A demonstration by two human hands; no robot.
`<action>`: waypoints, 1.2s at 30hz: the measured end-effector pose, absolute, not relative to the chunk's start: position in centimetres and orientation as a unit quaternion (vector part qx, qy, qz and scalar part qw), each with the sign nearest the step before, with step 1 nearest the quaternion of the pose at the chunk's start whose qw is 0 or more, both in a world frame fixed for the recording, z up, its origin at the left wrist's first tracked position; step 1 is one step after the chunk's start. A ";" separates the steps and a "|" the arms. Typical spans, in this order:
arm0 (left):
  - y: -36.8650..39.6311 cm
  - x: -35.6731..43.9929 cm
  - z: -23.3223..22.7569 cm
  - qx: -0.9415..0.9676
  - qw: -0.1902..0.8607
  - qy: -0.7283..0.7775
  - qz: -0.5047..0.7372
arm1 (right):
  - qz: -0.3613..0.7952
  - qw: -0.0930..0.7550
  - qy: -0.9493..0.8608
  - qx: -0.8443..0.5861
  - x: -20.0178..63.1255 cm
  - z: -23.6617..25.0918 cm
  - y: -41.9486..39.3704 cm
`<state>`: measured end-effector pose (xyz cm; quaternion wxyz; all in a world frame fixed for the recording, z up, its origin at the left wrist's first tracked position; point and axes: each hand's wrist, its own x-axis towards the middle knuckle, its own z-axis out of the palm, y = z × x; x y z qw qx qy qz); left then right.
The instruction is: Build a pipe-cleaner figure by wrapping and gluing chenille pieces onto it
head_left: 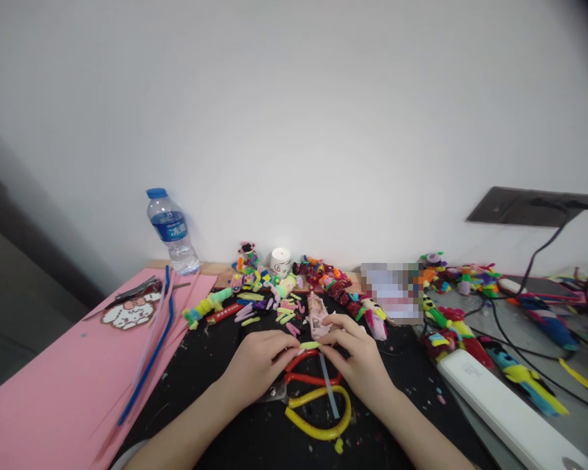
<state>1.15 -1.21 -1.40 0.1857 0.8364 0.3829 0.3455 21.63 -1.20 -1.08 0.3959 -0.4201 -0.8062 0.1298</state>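
Note:
My left hand (262, 359) and my right hand (357, 352) meet over the black mat, each pinching one end of a short yellow-green fuzzy pipe cleaner piece (308, 345). Just below them lie scissors (318, 433) with one red and one yellow handle loop; my left hand partly covers the blades. A translucent strip (330, 388) lies across the handles, its upper end near my right fingertips. Behind my right fingers sits a pale pink patterned packet (317, 313). Short pink and yellow pipe cleaner pieces (287, 313) are scattered beyond my hands.
Colourful fuzzy pipe cleaner figures (210, 303) line the back. A water bottle (171, 232) and a white cup (281, 263) stand against the wall. Pink sheets (68, 352) lie left, with long pipe cleaners. On the right are a white oblong device (509, 411) and black cables (519, 362).

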 end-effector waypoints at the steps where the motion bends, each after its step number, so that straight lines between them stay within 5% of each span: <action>1: -1.2 1.2 -1.4 0.836 0.186 0.383 0.347 | 0.128 0.396 -0.806 -0.420 21.6 -1.1 -1.2; 36: -0.8 1.0 -1.7 0.826 0.224 0.385 0.346 | 0.144 0.392 -0.801 -0.430 21.6 -1.4 -1.1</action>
